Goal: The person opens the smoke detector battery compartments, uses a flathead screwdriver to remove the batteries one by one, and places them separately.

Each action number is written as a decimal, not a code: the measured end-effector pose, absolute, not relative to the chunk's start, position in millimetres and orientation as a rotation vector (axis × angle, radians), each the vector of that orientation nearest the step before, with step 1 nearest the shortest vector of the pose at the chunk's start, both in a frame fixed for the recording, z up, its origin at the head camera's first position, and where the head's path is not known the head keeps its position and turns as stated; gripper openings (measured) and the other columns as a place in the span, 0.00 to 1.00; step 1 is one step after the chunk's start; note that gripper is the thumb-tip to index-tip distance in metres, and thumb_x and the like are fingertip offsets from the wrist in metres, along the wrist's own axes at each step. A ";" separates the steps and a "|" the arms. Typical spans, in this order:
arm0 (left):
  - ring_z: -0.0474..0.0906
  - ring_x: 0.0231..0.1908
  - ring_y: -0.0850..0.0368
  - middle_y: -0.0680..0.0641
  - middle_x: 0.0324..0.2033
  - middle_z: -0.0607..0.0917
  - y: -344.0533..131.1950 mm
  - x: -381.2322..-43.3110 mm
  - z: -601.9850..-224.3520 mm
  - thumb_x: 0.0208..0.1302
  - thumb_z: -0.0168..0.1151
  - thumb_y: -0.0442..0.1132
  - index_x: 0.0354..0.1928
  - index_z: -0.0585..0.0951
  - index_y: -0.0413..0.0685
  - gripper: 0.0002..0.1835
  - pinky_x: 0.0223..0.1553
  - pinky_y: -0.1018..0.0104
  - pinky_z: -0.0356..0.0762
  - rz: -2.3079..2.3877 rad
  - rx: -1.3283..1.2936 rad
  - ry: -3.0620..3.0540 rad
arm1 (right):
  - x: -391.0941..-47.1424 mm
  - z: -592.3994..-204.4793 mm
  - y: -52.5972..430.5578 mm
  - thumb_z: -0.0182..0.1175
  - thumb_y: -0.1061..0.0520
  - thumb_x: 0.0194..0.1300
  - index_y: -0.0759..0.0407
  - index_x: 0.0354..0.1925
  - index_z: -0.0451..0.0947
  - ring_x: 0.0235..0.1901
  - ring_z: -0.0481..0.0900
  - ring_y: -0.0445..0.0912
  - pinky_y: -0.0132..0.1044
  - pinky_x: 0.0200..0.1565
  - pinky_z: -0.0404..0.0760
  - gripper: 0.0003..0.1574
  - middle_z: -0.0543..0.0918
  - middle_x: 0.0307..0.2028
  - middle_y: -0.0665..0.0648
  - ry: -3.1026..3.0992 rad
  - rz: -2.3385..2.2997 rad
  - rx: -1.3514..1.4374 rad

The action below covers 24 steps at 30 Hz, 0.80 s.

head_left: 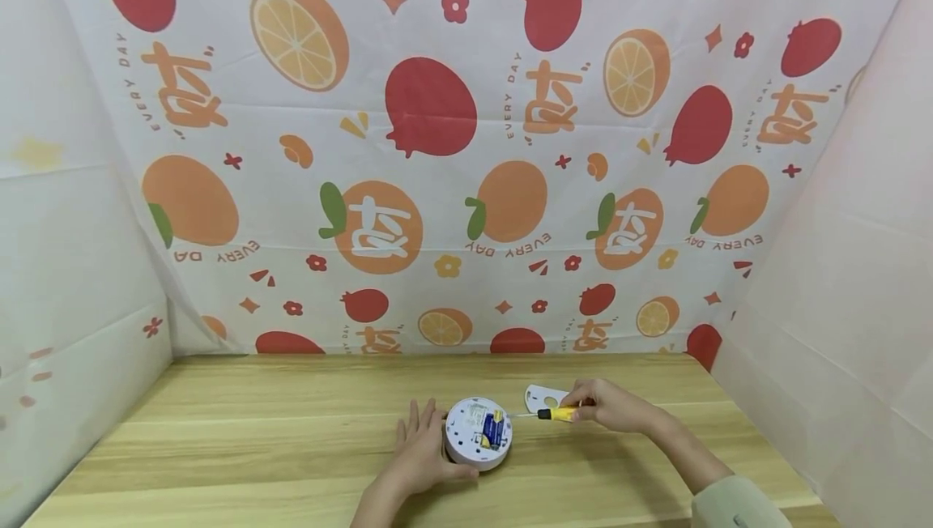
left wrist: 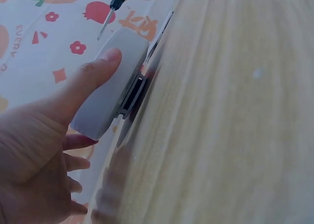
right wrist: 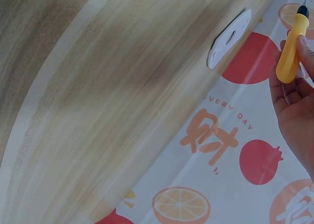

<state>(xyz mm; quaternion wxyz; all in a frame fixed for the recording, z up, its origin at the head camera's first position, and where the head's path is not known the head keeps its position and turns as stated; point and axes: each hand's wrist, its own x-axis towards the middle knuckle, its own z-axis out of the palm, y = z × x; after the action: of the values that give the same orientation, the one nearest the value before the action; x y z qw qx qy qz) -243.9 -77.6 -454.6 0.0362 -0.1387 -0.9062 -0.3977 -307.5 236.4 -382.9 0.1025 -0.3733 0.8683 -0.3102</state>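
Note:
A round white smoke detector (head_left: pixel 462 436) lies battery side up on the table, blue-and-yellow batteries (head_left: pixel 493 431) showing in its compartment. My left hand (head_left: pixel 423 457) holds its left side, thumb along the near rim and the other fingers spread behind. In the left wrist view the thumb presses the side wall of the detector (left wrist: pixel 110 91). With my right hand (head_left: pixel 611 405) I grip the yellow handle of a screwdriver (head_left: pixel 561 414). Its thin shaft points left, the tip right by the batteries' upper end. The right wrist view shows the yellow handle (right wrist: pixel 290 52) between thumb and fingers.
A white mounting plate (head_left: pixel 538 395) with holes lies just behind the screwdriver, partly covered by the right hand. The wooden table (head_left: pixel 291 423) ends at a fruit-printed cloth (head_left: pixel 437 293) at the back, with pale cloth walls left and right.

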 end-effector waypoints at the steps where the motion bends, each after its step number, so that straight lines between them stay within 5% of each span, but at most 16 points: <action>1: 0.35 0.62 0.24 0.22 0.62 0.53 -77.2 -243.5 -453.8 0.32 0.77 0.56 0.55 0.66 0.32 0.50 0.57 0.31 0.30 -1.225 -0.422 -2.788 | -307.5 -382.9 236.4 0.59 0.64 0.60 0.64 0.41 0.82 0.29 0.68 0.39 0.30 0.30 0.72 0.11 0.76 0.31 0.51 2.571 -0.914 -1.101; 8: 0.34 0.62 0.24 0.23 0.62 0.50 -77.2 -240.4 -453.6 0.30 0.77 0.57 0.58 0.63 0.29 0.56 0.56 0.31 0.29 -1.210 -0.370 -2.829 | -308.1 -383.0 236.4 0.60 0.65 0.59 0.63 0.41 0.82 0.30 0.68 0.39 0.30 0.31 0.71 0.11 0.77 0.32 0.57 2.584 -0.916 -1.095; 14: 0.36 0.62 0.25 0.25 0.63 0.54 -76.9 -242.4 -459.8 0.30 0.77 0.57 0.62 0.63 0.37 0.56 0.56 0.29 0.30 -1.215 -0.463 -2.734 | -308.6 -382.9 235.5 0.59 0.63 0.60 0.63 0.42 0.82 0.31 0.69 0.39 0.32 0.31 0.72 0.11 0.77 0.33 0.52 2.584 -0.901 -1.120; 24: 0.41 0.62 0.24 0.31 0.61 0.62 -72.5 -243.4 -466.0 0.26 0.77 0.60 0.64 0.57 0.32 0.64 0.57 0.31 0.31 -1.201 -0.473 -2.705 | -310.7 -385.0 234.7 0.59 0.60 0.61 0.61 0.42 0.82 0.31 0.69 0.37 0.31 0.32 0.73 0.11 0.78 0.33 0.50 2.600 -0.873 -1.170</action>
<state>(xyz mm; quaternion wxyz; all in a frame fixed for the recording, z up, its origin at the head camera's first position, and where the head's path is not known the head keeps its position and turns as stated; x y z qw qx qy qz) -243.4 -72.5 -466.0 0.0723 -0.1575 -0.9002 -0.3996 -310.7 234.7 -385.0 0.0797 -0.3913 0.8692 -0.2917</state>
